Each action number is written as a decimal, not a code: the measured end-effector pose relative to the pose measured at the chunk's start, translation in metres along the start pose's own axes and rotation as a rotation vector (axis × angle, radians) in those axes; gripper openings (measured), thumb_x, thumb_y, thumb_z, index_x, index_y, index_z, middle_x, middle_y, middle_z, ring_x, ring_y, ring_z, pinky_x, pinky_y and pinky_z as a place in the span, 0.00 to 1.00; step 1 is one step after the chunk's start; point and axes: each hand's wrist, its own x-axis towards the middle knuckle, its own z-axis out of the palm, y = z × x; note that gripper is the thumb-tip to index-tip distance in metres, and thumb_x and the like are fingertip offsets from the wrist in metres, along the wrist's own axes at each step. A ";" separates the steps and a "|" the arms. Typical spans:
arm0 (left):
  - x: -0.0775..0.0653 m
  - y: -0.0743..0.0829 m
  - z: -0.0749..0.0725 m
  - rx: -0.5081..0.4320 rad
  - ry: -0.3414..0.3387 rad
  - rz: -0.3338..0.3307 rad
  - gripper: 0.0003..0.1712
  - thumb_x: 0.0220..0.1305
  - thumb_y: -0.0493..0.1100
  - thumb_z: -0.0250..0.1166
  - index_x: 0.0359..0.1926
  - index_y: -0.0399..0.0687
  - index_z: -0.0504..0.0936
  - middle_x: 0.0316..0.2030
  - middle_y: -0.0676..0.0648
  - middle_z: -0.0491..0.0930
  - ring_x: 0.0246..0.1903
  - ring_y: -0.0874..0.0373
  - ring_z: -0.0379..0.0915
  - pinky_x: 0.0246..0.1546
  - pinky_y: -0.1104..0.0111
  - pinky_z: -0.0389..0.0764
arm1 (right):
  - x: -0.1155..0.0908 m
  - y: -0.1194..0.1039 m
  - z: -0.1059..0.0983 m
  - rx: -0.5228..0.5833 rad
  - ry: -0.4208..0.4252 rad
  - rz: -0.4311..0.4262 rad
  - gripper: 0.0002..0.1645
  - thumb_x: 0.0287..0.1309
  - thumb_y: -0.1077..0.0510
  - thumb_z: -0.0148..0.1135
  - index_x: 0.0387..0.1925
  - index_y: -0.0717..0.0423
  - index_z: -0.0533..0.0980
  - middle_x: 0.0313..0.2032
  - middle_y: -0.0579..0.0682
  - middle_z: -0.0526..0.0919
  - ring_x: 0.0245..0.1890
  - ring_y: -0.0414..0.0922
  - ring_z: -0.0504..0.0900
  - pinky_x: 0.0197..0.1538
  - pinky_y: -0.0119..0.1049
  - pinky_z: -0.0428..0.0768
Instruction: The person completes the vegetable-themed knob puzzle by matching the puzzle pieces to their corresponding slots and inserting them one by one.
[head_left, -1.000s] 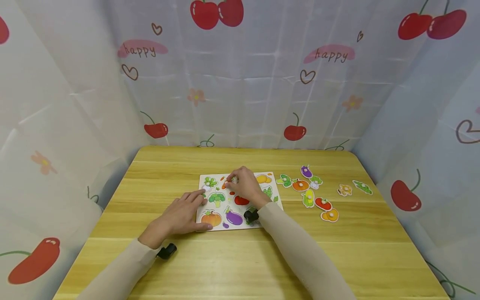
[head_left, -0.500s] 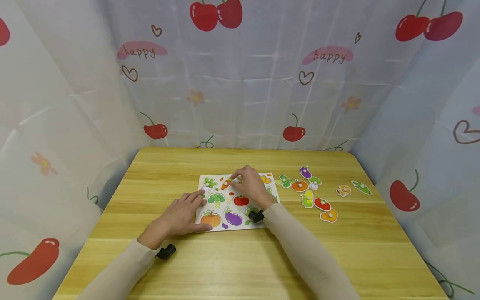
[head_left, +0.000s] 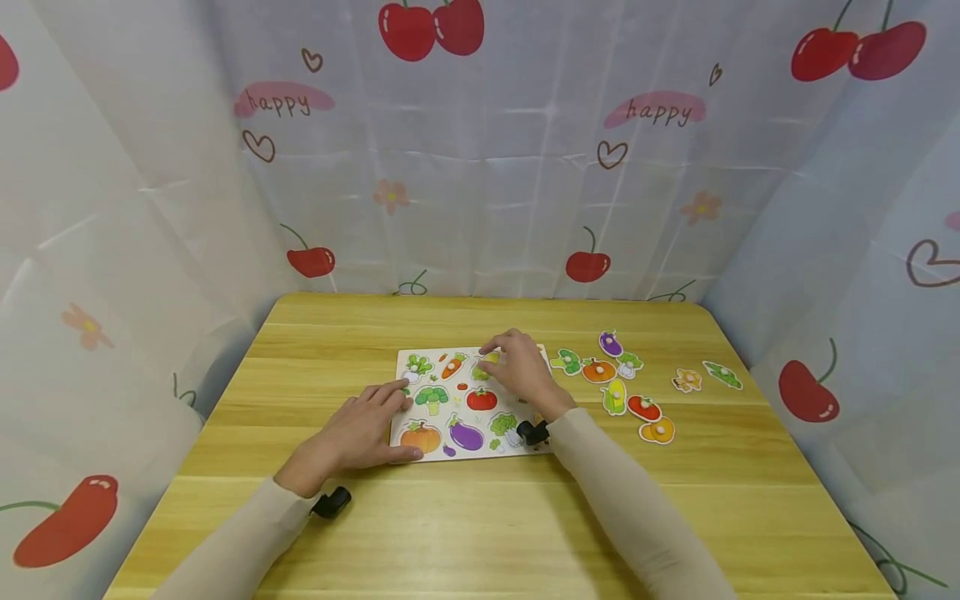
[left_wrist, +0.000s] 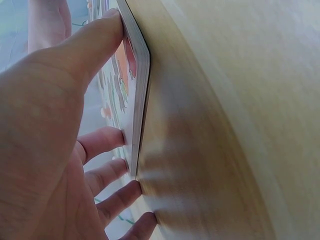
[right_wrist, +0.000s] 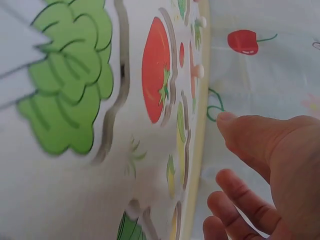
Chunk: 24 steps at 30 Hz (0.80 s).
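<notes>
A white vegetable puzzle board (head_left: 450,400) lies on the wooden table. My left hand (head_left: 367,427) rests along its left edge; in the left wrist view the thumb and some fingertips touch the board (left_wrist: 135,115). A carrot piece (head_left: 453,366) with a small knob lies in the board's top row, and knobs also stand up from the board in the right wrist view. My right hand (head_left: 521,369) is over the board's upper right part, with nothing between its thumb and fingers. It covers some of the printed pictures there.
Loose knobbed pieces lie right of the board, among them a broccoli (head_left: 566,361), a pumpkin (head_left: 598,371), an eggplant (head_left: 611,342), a corn (head_left: 615,397) and a tomato (head_left: 644,407). Farther right is a pea pod (head_left: 722,375). A printed curtain (head_left: 480,208) surrounds the table.
My right hand has moved right, away from the carrot piece, which now shows fully in the board. My left hand has stayed on the board's edge.
</notes>
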 end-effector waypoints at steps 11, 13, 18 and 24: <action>0.000 -0.002 0.002 0.008 -0.002 -0.001 0.53 0.68 0.80 0.77 0.75 0.47 0.78 0.90 0.37 0.66 0.83 0.32 0.70 0.72 0.31 0.81 | -0.012 0.024 -0.015 0.012 0.017 0.037 0.16 0.75 0.55 0.81 0.59 0.55 0.93 0.66 0.60 0.87 0.69 0.62 0.83 0.76 0.62 0.83; 0.000 -0.002 0.002 0.002 -0.002 -0.002 0.53 0.68 0.80 0.77 0.75 0.47 0.78 0.90 0.37 0.66 0.83 0.32 0.69 0.72 0.31 0.81 | -0.009 0.041 -0.014 0.021 0.031 0.008 0.16 0.76 0.52 0.81 0.58 0.54 0.94 0.65 0.59 0.88 0.68 0.60 0.84 0.74 0.59 0.84; 0.001 -0.003 0.003 -0.004 -0.007 -0.003 0.53 0.69 0.80 0.76 0.77 0.47 0.78 0.90 0.37 0.65 0.83 0.31 0.68 0.74 0.30 0.80 | -0.014 0.055 -0.022 0.026 0.048 0.002 0.16 0.76 0.51 0.81 0.57 0.53 0.94 0.64 0.60 0.88 0.66 0.60 0.84 0.71 0.59 0.84; 0.001 -0.003 0.002 0.000 -0.006 0.004 0.54 0.68 0.80 0.77 0.76 0.46 0.78 0.90 0.37 0.65 0.83 0.31 0.69 0.72 0.31 0.81 | -0.028 0.055 -0.037 0.006 0.054 0.054 0.17 0.75 0.54 0.81 0.59 0.57 0.93 0.66 0.64 0.87 0.70 0.66 0.83 0.75 0.66 0.80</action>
